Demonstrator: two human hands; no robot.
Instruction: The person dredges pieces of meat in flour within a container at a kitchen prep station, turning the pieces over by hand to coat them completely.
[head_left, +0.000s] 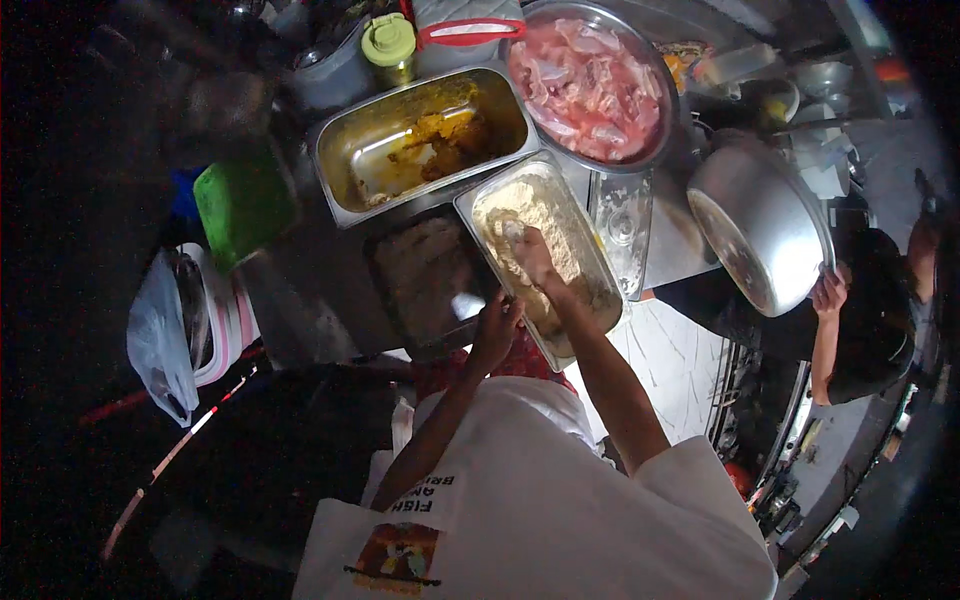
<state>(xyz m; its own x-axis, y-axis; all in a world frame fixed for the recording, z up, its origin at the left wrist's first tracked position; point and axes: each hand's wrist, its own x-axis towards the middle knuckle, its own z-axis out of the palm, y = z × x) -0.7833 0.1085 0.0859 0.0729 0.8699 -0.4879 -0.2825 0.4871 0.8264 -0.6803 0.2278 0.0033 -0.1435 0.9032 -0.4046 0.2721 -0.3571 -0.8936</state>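
A steel pan of pale flour (559, 225) lies slanted before me, nearest the counter's edge. My right hand (531, 259) is down in the flour, its fingers partly covered; whether they grip a piece of food cannot be told. At the pan's near left rim is my left hand (499, 326), fingers bent against the edge. Left of the flour pan sits a dark tray (427, 277) with a powdery layer. Beyond it, a deep steel pan (360, 169) holds remains of orange-yellow marinade. A round metal bowl of raw pink meat pieces in liquid (589, 94) stands behind.
A lidded container (388, 45) stands behind the marinade pan. A steel lid (622, 232) lies right of the flour. Further right, another person's hand (830, 291) holds a large tilted metal basin (765, 217). A green container (244, 202) and a plastic bag (157, 330) are at left.
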